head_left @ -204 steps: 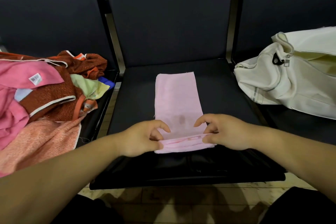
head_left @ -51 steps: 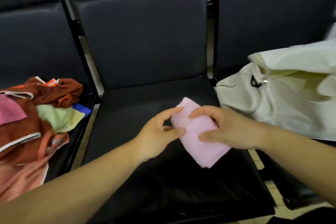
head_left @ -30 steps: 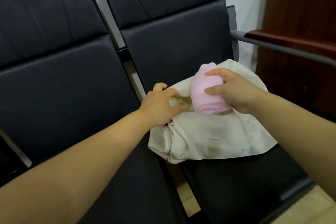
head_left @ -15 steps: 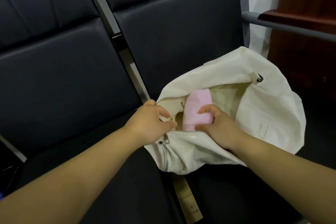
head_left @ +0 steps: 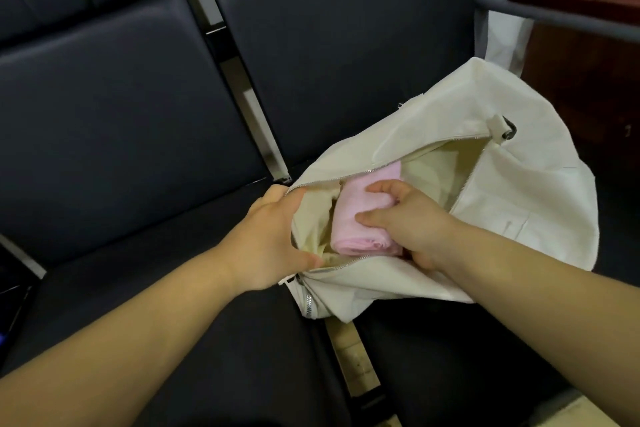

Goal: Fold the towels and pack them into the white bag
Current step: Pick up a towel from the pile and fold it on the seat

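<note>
The white bag (head_left: 512, 191) lies on the right-hand black seat with its zip mouth spread wide. Inside the mouth sits the folded pink towel (head_left: 360, 218). My right hand (head_left: 412, 218) reaches into the bag and grips the towel, thumb on top and fingers round its far side. My left hand (head_left: 273, 236) grips the near-left edge of the bag's opening and holds it apart. The towel's lower part is hidden by the bag's front rim.
Two black padded seats (head_left: 138, 115) stand side by side with a metal bar (head_left: 242, 87) between them. A grey armrest (head_left: 554, 16) and a dark wooden panel (head_left: 595, 63) are at the right. The pile of other towels is out of view.
The pink towel went from being folded on the middle seat to being carried right into the bag. Since half a second ago, my right hand has pushed it deeper inside.
</note>
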{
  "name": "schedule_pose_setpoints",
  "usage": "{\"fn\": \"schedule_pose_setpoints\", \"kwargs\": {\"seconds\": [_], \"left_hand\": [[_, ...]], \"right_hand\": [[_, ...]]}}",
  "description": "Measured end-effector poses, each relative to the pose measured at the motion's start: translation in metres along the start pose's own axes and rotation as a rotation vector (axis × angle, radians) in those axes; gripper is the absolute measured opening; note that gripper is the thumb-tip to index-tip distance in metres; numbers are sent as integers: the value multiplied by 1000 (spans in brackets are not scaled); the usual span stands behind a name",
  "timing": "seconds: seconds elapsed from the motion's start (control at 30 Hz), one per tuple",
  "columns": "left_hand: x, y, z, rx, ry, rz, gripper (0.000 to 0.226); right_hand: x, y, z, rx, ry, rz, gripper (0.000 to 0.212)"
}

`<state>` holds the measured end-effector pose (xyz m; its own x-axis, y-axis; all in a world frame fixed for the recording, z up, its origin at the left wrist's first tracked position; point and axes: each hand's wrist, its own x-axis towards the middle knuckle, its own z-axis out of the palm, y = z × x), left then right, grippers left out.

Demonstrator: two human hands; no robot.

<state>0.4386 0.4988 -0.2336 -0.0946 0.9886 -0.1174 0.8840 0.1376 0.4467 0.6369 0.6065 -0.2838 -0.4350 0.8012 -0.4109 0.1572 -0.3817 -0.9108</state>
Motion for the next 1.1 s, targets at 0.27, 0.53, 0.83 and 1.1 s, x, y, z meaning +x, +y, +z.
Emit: {"fn": "schedule_pose_setpoints", "kwargs": {"seconds": [0.27,0.53,0.83,1.1], "left_hand": [[1,4,-14,-68,4,-14,95],[-7,2,-7,-45,-7,4,95],[-2,16,-15,-72,17,-33,89],[-13,27,-25,-68,76,19,94]], "right_hand": [[-10,4,-3,-144,-185,82,51],[14,-33,-6,-473,-325,86,69],[22,-28,4,-313,-143,-52,42],[26,-12,17,7,-289,4,54]]}}
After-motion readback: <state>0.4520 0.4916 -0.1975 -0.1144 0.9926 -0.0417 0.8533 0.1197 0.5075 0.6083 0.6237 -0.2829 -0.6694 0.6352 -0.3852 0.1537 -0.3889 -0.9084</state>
